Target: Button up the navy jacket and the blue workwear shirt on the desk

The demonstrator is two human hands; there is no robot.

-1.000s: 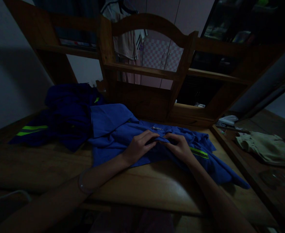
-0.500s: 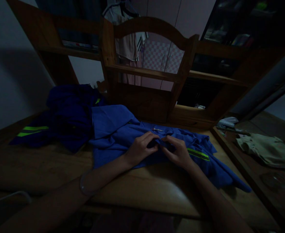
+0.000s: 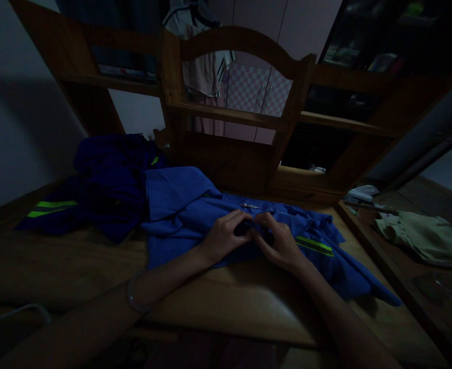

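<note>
Pinching a dark fold of the blue work shirt (image 3: 179,205), the left hand (image 3: 223,236) and right hand (image 3: 277,241) have drawn closer than a second ago, fingertips now meeting. The shirt stays spread on the worktop (image 3: 229,302), beside a dark-blue garment (image 3: 110,174).

Rumpled blue shirt (image 3: 187,215), seemingly flat on table

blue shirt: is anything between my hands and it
Nothing visible. The left hand and right hand both lie right on the blue shirt, their fingertips pinching a fold at its middle.
</note>
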